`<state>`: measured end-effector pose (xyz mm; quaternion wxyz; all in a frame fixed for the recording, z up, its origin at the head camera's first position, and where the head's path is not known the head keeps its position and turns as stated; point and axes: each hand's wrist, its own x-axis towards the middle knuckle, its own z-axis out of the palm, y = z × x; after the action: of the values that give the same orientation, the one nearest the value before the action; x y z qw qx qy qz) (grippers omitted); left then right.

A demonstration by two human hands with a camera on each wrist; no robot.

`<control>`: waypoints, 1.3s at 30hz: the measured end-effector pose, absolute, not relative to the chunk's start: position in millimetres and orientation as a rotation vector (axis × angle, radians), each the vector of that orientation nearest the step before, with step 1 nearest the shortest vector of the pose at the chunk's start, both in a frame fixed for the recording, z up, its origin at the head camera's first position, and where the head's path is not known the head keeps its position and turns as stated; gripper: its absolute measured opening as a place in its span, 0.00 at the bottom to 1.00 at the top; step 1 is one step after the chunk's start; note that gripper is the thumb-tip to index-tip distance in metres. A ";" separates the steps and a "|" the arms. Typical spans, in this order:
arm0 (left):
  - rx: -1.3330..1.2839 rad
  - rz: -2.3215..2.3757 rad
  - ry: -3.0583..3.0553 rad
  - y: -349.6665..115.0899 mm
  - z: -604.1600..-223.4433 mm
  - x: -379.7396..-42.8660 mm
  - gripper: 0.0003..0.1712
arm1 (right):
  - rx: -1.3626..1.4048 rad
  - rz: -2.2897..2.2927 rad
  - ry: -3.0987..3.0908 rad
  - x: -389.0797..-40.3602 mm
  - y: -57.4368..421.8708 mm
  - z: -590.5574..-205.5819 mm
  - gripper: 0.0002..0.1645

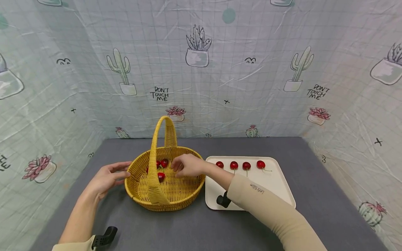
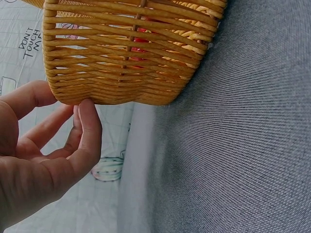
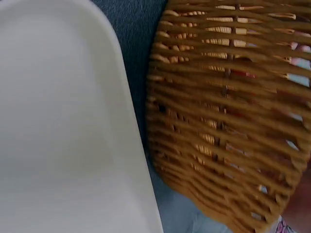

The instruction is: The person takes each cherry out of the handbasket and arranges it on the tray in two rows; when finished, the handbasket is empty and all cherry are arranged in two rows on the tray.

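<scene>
A yellow wicker basket (image 1: 185, 205) with a tall arched handle stands on the table, several dark red cherries (image 1: 161, 177) inside it. My left hand (image 1: 108, 177) is at the basket's left rim, the thumb and fingertips lightly pinching its edge in the left wrist view. Over the right rim reaches my right hand (image 1: 190, 165), its loosely bent fingers pointing down inside the basket near the cherries. No cherry shows between those fingers; in the right wrist view the basket's woven side (image 3: 218, 111) hides most of the hand.
Right of the basket lies a white rectangular tray (image 1: 216, 188), with several stemmed cherries (image 1: 233, 165) in a row along its far side. My right forearm crosses above it. A patterned curtain (image 1: 220, 69) encloses the grey table (image 1: 176, 230) at the back and sides.
</scene>
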<state>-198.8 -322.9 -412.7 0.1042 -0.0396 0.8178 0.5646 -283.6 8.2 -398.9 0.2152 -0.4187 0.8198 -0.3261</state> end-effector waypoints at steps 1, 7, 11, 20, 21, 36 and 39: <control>-0.119 1.664 2.412 -323.0 -412.7 -198.7 0.36 | -1.156 -0.906 2.269 -282.5 5.3 -400.0 0.19; -0.114 1.671 2.406 -323.4 -411.8 -198.1 0.36 | -1.117 -0.920 2.264 -278.4 -10.8 -407.8 0.21; -0.113 1.675 2.401 -323.4 -412.1 -198.6 0.36 | -1.067 -0.931 2.283 -277.7 -20.7 -410.8 0.22; -0.118 1.683 2.391 -323.9 -413.1 -200.2 0.37 | -0.938 -0.969 2.310 -277.4 -36.9 -417.8 0.18; -0.122 1.683 2.390 -323.9 -413.2 -200.3 0.37 | -0.923 -0.965 2.314 -277.0 -38.5 -418.1 0.18; -0.112 1.687 2.375 -325.0 -414.5 -201.0 0.37 | -0.872 -0.865 2.446 -270.3 -58.6 -424.5 0.15; -0.112 1.686 2.377 -325.5 -414.7 -200.7 0.37 | -0.884 -0.848 2.458 -269.7 -59.6 -425.5 0.15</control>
<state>-200.7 -325.5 -414.7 0.1124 -0.0380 0.8098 0.5745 -269.7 -59.6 -425.5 0.1962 -0.3158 0.8775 -0.3029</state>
